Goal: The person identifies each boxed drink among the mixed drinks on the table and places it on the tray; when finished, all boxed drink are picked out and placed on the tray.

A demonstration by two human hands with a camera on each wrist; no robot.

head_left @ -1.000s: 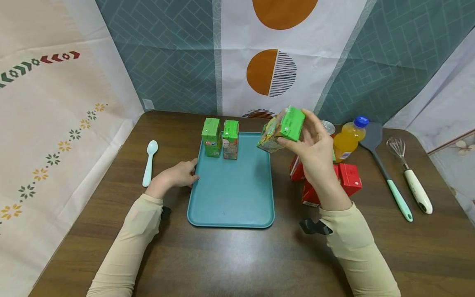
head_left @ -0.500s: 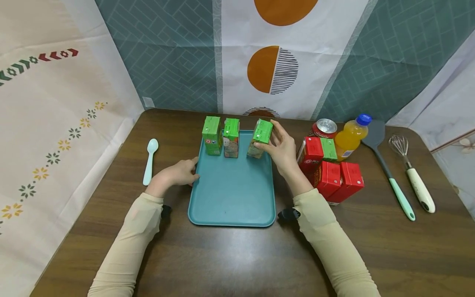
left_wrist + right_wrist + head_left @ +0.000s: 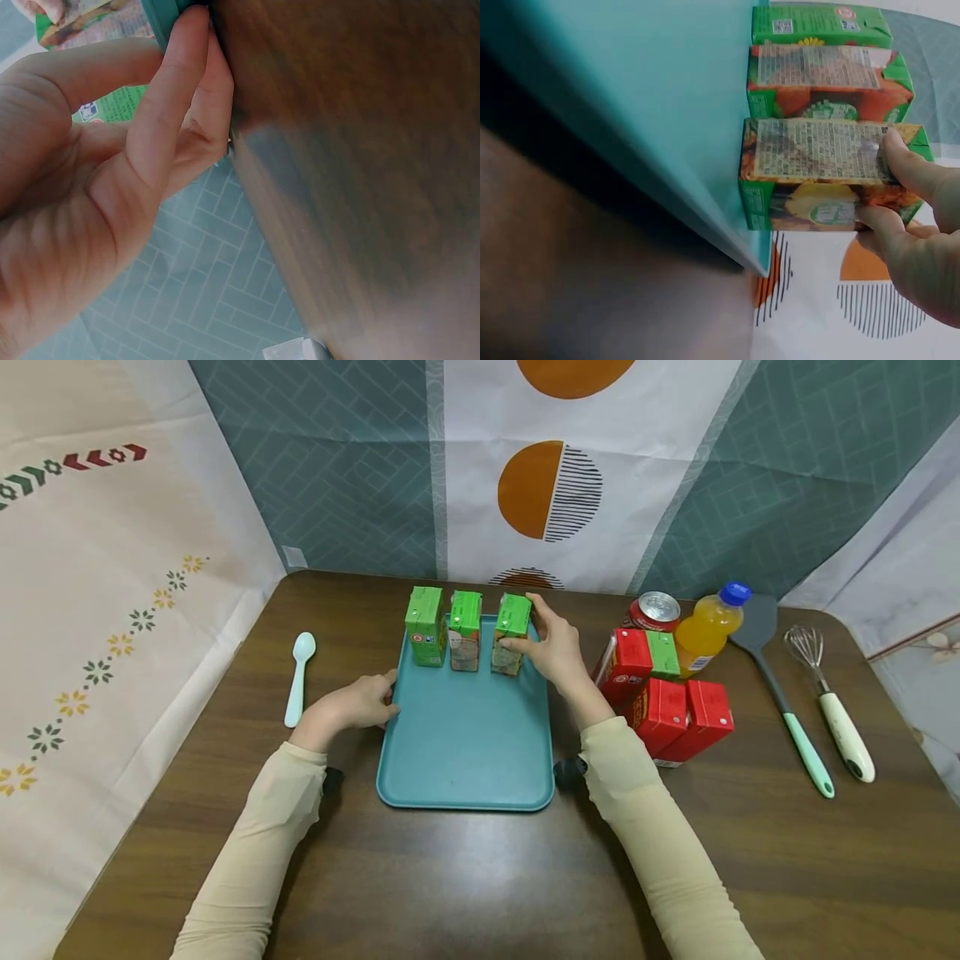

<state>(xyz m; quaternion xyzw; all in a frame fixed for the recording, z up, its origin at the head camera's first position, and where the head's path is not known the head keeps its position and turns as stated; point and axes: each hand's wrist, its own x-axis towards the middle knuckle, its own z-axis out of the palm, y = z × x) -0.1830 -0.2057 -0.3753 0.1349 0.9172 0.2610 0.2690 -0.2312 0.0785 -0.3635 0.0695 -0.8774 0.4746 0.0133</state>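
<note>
A teal tray [image 3: 465,743] lies on the wooden table. My left hand [image 3: 360,702] pinches its left rim, thumb on one side and fingers curled under, as the left wrist view shows at the tray edge [image 3: 159,19]. Near the tray's far right corner, my right hand [image 3: 553,643] grips a green-topped juice box [image 3: 512,614] between thumb and fingers. That juice box [image 3: 817,154] stands upright on the tray. To its left stand a second juice box [image 3: 465,631] with a fruit picture and a plain green carton [image 3: 425,627], in a row along the far edge.
Right of the tray stand several red cartons [image 3: 656,714], a small green box [image 3: 663,656], a soda can [image 3: 654,610] and an orange drink bottle [image 3: 708,627]. Farther right lie a spatula [image 3: 787,702] and a whisk [image 3: 840,718]. A mint spoon [image 3: 298,681] lies at left.
My right hand has carried the juice box leftward and down, from a tilted hold in the air to upright on the tray beside the other two. My left hand stays at the rim.
</note>
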